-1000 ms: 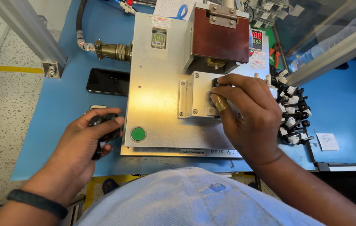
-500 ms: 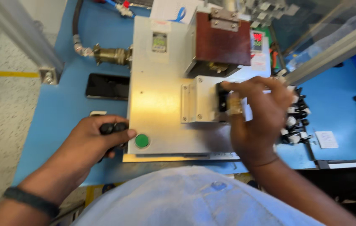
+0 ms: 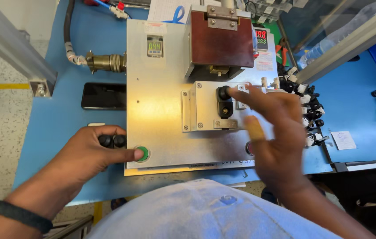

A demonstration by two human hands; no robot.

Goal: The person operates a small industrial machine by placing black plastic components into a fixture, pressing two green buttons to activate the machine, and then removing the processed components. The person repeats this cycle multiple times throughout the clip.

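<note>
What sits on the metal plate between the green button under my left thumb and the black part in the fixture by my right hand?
In the head view, only bare metal plate and the fixture block's left bracket lie between the green button and the black part.

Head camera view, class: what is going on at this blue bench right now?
A person works at a metal press fixture. The left hand holds small black parts while its thumb rests on the green button. The right hand, blurred, hovers beside a black part seated in the fixture's holder. More black parts lie piled at right.
</note>
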